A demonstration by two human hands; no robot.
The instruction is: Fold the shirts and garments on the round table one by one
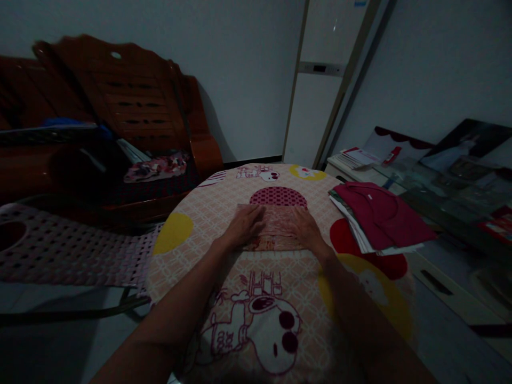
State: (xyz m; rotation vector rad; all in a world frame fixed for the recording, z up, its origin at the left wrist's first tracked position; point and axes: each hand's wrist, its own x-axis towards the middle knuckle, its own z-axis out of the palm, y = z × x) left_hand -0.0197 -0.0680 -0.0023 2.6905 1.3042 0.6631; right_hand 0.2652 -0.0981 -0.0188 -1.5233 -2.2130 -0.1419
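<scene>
A folded pinkish patterned cloth (pixel 276 221) lies flat near the middle of the round table, its near edge showing a browner layer. My left hand (pixel 245 225) rests on its left side with fingers stretched out. On the right side of the cloth lies my right hand (pixel 307 228), its fingers also extended and touching the fabric. Under both is a tablecloth (pixel 236 272) printed with cartoon dogs and coloured circles.
A stack of folded clothes (pixel 380 213), magenta on top, sits at the table's right edge. Beyond stands a glass-topped cabinet (pixel 416 186). At the left are a woven lounge chair (pixel 80 250) and a wooden armchair (pixel 136 96) with cloth on it. A tall white unit (pixel 316 106) stands behind.
</scene>
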